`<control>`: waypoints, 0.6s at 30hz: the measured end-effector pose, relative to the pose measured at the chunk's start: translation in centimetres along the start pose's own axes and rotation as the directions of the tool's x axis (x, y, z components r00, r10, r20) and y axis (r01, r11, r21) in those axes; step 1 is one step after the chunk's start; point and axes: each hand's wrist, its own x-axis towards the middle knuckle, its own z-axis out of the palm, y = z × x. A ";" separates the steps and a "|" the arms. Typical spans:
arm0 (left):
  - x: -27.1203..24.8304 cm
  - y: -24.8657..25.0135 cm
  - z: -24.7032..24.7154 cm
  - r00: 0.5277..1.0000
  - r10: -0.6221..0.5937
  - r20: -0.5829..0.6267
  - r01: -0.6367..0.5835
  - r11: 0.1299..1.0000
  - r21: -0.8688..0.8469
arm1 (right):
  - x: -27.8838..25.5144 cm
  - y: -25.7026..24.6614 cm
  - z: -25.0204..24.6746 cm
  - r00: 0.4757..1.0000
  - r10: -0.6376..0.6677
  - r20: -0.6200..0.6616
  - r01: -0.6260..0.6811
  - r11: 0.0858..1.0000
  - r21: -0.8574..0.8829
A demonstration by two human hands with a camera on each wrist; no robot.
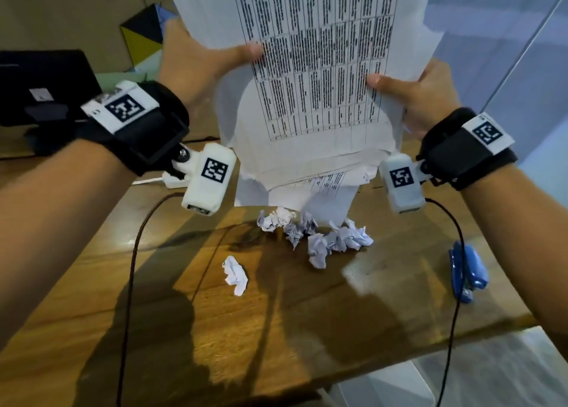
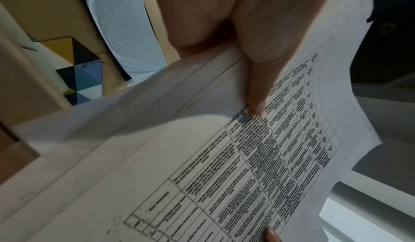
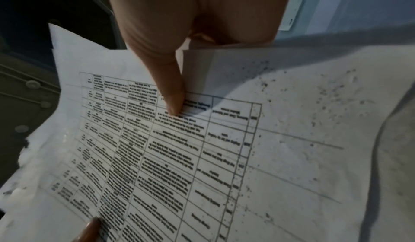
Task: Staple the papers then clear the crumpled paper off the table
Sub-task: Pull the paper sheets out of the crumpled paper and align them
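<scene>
White papers (image 1: 319, 77) are hanging upright above the desk (image 1: 276, 329), the left hand (image 1: 196, 65) and right hand (image 1: 421, 96) each pinching a side. Stapling seems not yet done: the stapler (image 1: 467, 271) is lying untouched, and crumpled paper (image 1: 316, 234) is waiting on the desk.

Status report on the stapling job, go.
Left hand and right hand both grip the papers, lifted over the table. Blue stapler untouched on the right. Crumpled paper uncleared.
</scene>
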 end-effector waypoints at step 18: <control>1.4 1.0 -1.3 0.989 0.024 -0.147 -0.044 0.990 -0.132 | -0.7 5.8 1.0 0.943 0.326 0.073 -0.331 0.939 0.091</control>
